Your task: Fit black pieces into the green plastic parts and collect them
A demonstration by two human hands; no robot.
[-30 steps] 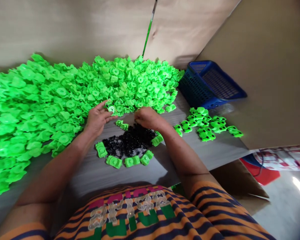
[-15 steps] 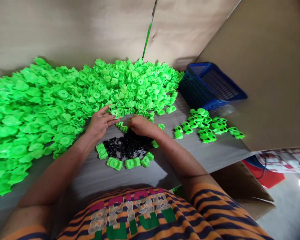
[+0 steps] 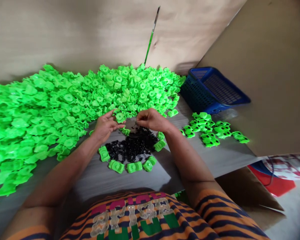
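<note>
My left hand (image 3: 106, 126) is closed round the edges of a green toy car body (image 3: 120, 116), its hollow underside turned up and a dark axle showing near its top. Just to the right, my right hand (image 3: 151, 119) pinches what looks like a small black wheel axle (image 3: 133, 126), partly hidden by the fingertips. Below both hands lies a heap of black wheel axles (image 3: 132, 145). Several green car bodies (image 3: 116, 166) ring that heap, roof side up. One more green piece (image 3: 125, 131) lies under my left fingers.
A large pile of green car bodies (image 3: 65, 110) covers the table's back and left. At the right, green cars with black wheels (image 3: 210, 139) lie before a blue basket (image 3: 210, 91). A cardboard box (image 3: 247, 190) stands below the table's right edge.
My right hand has risen from the axle heap, its fingertips now pinched above it. My left hand keeps hold of the car body. The whole view has shifted slightly.
</note>
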